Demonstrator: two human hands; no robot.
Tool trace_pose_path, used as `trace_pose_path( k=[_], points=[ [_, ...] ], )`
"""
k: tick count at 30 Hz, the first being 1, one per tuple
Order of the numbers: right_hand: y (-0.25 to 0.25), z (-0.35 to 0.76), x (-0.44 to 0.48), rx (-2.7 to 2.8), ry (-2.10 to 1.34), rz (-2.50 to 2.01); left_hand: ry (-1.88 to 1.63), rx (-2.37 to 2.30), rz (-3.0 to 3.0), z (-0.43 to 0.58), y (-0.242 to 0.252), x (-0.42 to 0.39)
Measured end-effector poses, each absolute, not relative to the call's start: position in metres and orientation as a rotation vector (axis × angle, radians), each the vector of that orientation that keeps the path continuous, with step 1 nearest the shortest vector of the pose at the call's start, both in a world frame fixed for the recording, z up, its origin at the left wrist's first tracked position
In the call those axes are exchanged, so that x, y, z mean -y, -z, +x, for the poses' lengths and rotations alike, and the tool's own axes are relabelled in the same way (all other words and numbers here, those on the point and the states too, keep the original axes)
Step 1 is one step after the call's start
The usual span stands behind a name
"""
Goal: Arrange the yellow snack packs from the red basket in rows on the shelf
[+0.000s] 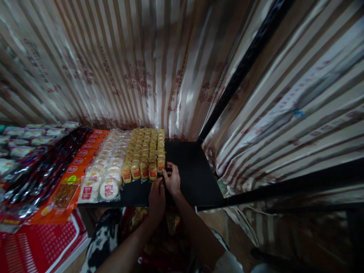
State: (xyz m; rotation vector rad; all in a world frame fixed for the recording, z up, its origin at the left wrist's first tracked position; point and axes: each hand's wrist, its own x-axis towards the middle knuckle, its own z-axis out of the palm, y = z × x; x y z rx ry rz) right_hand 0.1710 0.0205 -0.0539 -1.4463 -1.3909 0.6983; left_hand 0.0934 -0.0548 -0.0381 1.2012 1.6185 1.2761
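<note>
Far L: white pkts (34,132), print too small to read; below/nearer, red plastic basket (42,240) w/ perforated sides. Then glossy dark pkts (48,167), flat orange bags (76,161) w/ purple round logos, yellow round badge & window showing thin brown sticks. Next, clear-wrapped round white crackers (109,189), red-&-white labels illegible. Yellow blocky pkts (144,154), crinkly film, red labels (unreadable), stand in tight rows on smooth black shelf (189,163). L hand (157,195) at their front edge, fingers bent close together; R hand (172,179) beside end row, fingers curled, thumb near front pkt; can't tell if either's pinching. R/behind: black post (241,72), shiny striped foil sheeting (153,76), red floral prints.
</note>
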Motion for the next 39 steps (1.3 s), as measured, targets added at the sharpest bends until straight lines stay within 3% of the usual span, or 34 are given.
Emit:
trace_pose_path(
  k=[15, 30, 35, 39],
  points=[
    [0.056, 0.165, -0.022, 1.629, -0.594, -1.477, -1.203, -1.793, 1.44, 0.077, 0.045, 0.044],
    [0.038, 0.168, -0.006, 1.279, -0.596, -1.316, -1.405, -1.703, 1.742, 0.071, 0.052, 0.055],
    [0.035, 0.189, 0.065, 1.36, -0.735, -1.353, -1.168, -1.567, 1.718, 0.082, 0.048, 0.109],
    [0.068, 0.199, 0.125, 1.576, -0.748, -1.651, -0.805, -1.573, 1.366, 0.098, 0.08, 0.142]
  ],
)
